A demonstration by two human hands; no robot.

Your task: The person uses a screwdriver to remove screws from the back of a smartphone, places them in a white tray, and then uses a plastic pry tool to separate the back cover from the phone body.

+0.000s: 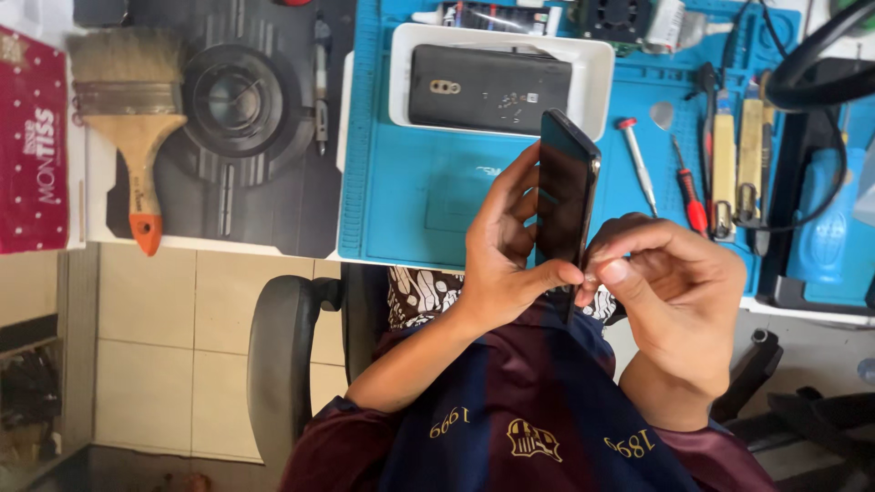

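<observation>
My left hand (499, 260) holds a black phone (565, 196) upright on its edge above my lap, thumb and fingers wrapped around its lower half. My right hand (679, 292) is just to the right of it. Its thumb and forefinger are pinched together against the phone's lower edge, touching my left thumb. Whether something small sits in that pinch is too small to tell. The phone's dark screen faces left.
A blue work mat (410, 200) carries a white tray (597, 68) holding a second dark phone (488, 87). Screwdrivers (638, 164), tweezers and other tools (725, 164) lie at the right. A paint brush (132, 118) and a red tissue pack (32, 137) lie at the left. A black chair armrest (278, 364) is below.
</observation>
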